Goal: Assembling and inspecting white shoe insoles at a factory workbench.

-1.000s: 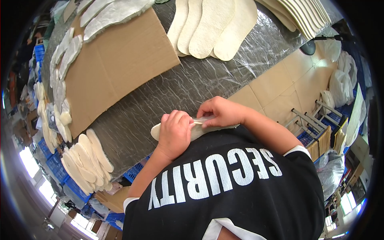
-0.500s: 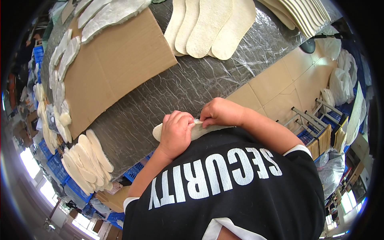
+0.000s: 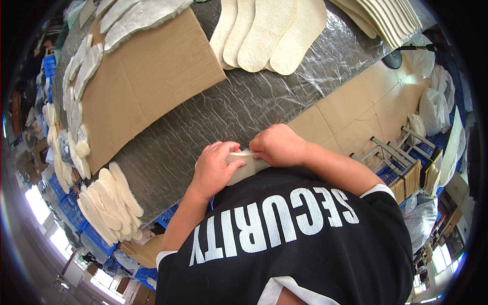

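Observation:
At the near table edge, against my shirt, both hands hold a pale cream insole-shaped piece (image 3: 245, 172). My left hand (image 3: 214, 168) grips its left part, with the thumb on the side facing me and the fingers over the far edge. Close beside it, my right hand (image 3: 278, 146) pinches the upper edge of the piece, its fingers curled inward. A whitish strip of that edge shows between the hands. Much of the piece is covered by my fingers, and I cannot make out any small thing in the right fingertips.
Dark plastic film covers the table (image 3: 178, 152). A cardboard sheet (image 3: 147, 86) lies at left, cream insoles (image 3: 267, 38) beyond it. More insoles are piled (image 3: 109, 206) at the left edge and stacked (image 3: 389, 20) at far right. A folding metal frame (image 3: 386, 157) stands right.
My left hand has shifted slightly left and its thumb has moved apart from the fingers. My right hand has turned a little and moved left along the piece, baring more of its near face.

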The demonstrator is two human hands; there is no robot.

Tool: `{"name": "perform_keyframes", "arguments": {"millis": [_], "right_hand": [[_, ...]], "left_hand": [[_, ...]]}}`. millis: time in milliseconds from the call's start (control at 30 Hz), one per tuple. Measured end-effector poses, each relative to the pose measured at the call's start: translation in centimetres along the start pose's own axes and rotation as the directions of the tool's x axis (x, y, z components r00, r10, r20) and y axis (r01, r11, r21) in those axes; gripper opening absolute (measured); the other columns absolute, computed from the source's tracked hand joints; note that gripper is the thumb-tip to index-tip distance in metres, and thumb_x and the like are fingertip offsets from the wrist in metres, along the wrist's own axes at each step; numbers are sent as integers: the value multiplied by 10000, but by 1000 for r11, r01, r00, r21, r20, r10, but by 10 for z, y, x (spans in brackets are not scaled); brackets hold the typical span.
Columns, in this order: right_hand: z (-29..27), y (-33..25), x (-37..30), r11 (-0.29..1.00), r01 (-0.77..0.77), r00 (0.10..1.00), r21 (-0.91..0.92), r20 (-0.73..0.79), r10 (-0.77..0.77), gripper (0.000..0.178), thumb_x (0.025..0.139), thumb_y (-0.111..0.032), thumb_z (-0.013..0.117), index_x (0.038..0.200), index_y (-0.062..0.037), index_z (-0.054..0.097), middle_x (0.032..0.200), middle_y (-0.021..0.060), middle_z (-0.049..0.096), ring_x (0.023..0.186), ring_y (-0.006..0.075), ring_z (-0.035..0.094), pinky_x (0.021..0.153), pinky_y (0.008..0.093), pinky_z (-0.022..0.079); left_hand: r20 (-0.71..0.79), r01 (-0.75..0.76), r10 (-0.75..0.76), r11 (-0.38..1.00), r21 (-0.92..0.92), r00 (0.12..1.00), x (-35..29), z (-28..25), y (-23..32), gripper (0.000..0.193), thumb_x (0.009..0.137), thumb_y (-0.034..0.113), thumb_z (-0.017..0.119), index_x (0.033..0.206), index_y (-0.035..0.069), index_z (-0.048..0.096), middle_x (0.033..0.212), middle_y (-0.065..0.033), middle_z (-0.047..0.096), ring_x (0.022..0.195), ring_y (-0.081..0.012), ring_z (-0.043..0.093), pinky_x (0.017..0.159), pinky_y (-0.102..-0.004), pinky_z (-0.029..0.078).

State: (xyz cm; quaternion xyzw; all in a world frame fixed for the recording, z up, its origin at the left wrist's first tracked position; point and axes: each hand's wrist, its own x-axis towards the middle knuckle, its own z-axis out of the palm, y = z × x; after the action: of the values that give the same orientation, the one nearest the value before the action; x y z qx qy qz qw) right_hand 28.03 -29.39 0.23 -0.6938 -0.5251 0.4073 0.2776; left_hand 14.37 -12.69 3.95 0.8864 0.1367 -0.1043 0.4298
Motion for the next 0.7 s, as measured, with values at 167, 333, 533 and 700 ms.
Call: {"name": "perform_keyframes", "arguments": {"millis": [167,333,533,700], "right_hand": [[1,-1,-1,1000,18,1000,3,13,-18,172,781,-233,707,804,-80,631,770,123,657,766,351,646,702,463,496],[11,-7,-2,992,117,984,-44,-128,-122,172,814,-264,679,802,-103,620,781,68,661,820,279,660,745,425,480],[20,-3,3,983,131,988,-130,-61,-140,214,824,-363,671,861,-151,672,837,21,684,896,213,664,783,386,462],[-14,8,-14,986,-40,994,-161,-106,23,233,766,-357,732,851,-149,668,823,23,672,860,224,648,790,393,450]], "left_hand": [[84,-40,37,999,34,996,-2,-5,-2,171,752,112,741,869,7,673,869,-110,684,860,-283,642,837,-366,472],[95,-59,56,998,26,994,-1,-3,-2,112,761,90,720,839,21,677,810,-92,676,799,-253,630,795,-350,434],[61,-112,111,994,0,992,-5,5,-4,39,772,50,689,796,26,671,753,-79,665,743,-238,619,781,-345,422],[-88,-94,94,996,2,992,-17,3,-1,51,776,45,698,809,13,677,762,-94,668,726,-246,623,714,-346,459]]}}
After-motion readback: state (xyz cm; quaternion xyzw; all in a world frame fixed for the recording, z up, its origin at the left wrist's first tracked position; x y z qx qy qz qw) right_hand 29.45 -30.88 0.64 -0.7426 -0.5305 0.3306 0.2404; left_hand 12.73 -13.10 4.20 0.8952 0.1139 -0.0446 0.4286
